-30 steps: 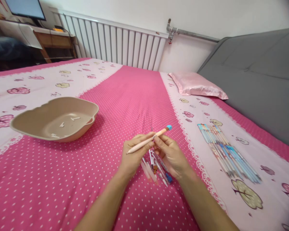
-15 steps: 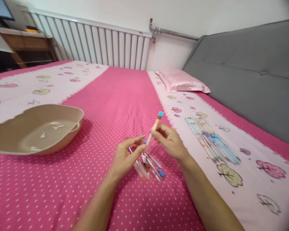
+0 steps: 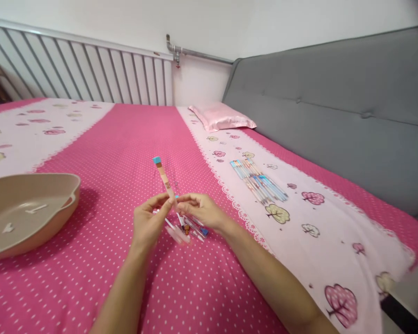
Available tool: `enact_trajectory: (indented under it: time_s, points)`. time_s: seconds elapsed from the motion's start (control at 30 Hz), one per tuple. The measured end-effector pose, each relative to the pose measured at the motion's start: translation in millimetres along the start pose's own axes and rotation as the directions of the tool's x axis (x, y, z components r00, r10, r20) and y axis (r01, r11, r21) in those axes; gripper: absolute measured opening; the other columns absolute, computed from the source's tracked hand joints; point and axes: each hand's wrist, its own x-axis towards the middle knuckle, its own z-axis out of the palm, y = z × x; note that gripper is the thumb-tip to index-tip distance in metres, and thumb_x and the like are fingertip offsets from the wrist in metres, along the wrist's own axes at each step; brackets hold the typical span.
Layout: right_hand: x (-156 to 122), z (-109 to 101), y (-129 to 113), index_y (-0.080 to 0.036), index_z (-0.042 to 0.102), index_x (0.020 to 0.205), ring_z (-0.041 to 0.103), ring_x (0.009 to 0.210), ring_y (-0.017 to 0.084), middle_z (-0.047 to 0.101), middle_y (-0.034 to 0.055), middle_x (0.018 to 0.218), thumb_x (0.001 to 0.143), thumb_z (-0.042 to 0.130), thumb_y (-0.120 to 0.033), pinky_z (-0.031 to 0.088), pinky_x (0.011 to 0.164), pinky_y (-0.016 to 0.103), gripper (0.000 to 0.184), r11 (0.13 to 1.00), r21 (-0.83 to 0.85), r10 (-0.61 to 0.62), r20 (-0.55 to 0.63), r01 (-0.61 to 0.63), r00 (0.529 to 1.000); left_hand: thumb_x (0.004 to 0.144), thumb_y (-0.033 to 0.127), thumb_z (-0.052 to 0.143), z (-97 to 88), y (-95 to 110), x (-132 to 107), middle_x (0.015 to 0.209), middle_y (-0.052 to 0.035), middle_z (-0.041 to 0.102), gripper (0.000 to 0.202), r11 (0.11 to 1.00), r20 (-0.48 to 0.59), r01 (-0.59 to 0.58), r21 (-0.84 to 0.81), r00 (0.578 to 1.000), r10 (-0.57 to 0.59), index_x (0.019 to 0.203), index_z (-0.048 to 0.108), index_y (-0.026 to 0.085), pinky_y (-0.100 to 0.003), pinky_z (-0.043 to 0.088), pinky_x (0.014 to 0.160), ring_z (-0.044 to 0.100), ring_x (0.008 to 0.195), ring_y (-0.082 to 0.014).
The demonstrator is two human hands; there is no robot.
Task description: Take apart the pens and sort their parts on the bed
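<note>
A slim pen [image 3: 163, 175] with a light-blue top and peach and brown sections stands tilted up and to the left between my hands. My left hand [image 3: 151, 220] pinches its lower part between thumb and fingers. Close beside it, my right hand [image 3: 204, 211] has its fingertips closed on the pen's bottom end, which they partly hide. Just below both hands lies a loose pile of pen parts [image 3: 191, 228], with clear and white tubes, a blue piece and a brown piece. Some of the pile is covered by my fingers.
On the pale strip at the right, several pens [image 3: 259, 182] lie in two neat rows. A beige basin [image 3: 55, 218] with small white pieces [image 3: 36, 208] stands at the left. Farther back are a pink pillow [image 3: 221, 116], a grey headboard [image 3: 320, 88] and a white radiator [image 3: 90, 69].
The view has turned right. The pen now leans left instead of right. My left hand has taken hold of it, and my right hand has moved down to its bottom end.
</note>
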Motion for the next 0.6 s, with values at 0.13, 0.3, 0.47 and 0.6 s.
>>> enact_trajectory:
  time_s: [0.13, 0.3, 0.47, 0.6]
  points:
    - [-28, 5, 6, -0.015, 0.064, 0.084, 0.060, 0.057, 0.011, 0.065, -0.0004, 0.068, 0.062, 0.072, -0.039, 0.046, 0.058, 0.024, 0.033, 0.986, 0.163, 0.047, -0.108, -0.029, 0.993, 0.058, 0.026, 0.077, 9.0, 2, -9, 0.077, -0.0036, 0.070, 0.026, 0.996, 0.095, 0.045, -0.073, 0.995, -0.038, 0.081, 0.071, 0.015, -0.020, 0.048, 0.067, 0.062, 0.068, -0.0118]
    - [-66, 8, 6, -0.014, 0.065, 0.079, 0.060, 0.060, 0.011, 0.066, 0.0008, 0.067, 0.061, 0.072, -0.039, 0.046, 0.061, 0.024, 0.031, 0.984, 0.179, 0.033, -0.274, 0.017, 0.961, 0.061, 0.041, 0.073, 24.1, 2, -32, 0.077, -0.0070, 0.069, 0.044, 0.990, 0.264, 0.142, 0.008, 0.955, -0.139, 0.094, 0.067, 0.014, -0.024, 0.048, 0.047, 0.061, 0.054, -0.0145]
    - [-106, -19, 0, -0.013, 0.067, 0.082, 0.062, 0.065, 0.015, 0.069, 0.0044, 0.072, 0.065, 0.068, -0.039, 0.046, 0.063, 0.027, 0.031, 0.999, 0.004, 0.050, -0.396, -0.053, 0.917, 0.073, 0.046, 0.059, 10.9, 0, -60, 0.107, -0.0109, 0.065, 0.047, 0.859, 0.334, -0.289, 0.423, 0.931, 0.149, 0.110, 0.061, 0.017, -0.041, 0.048, 0.084, 0.059, 0.101, -0.0252]
    - [-138, -83, -4, -0.012, 0.067, 0.086, 0.063, 0.068, 0.017, 0.070, 0.0059, 0.075, 0.068, 0.063, -0.036, 0.048, 0.064, 0.028, 0.031, 0.957, -0.201, 0.057, -0.573, -0.208, 0.817, 0.077, 0.052, 0.048, -53.4, -13, -77, 0.119, -0.0137, 0.059, 0.052, 0.487, 0.352, -0.458, 0.743, 0.888, 0.297, 0.110, 0.061, 0.014, -0.044, 0.042, 0.094, 0.055, 0.109, -0.0262]
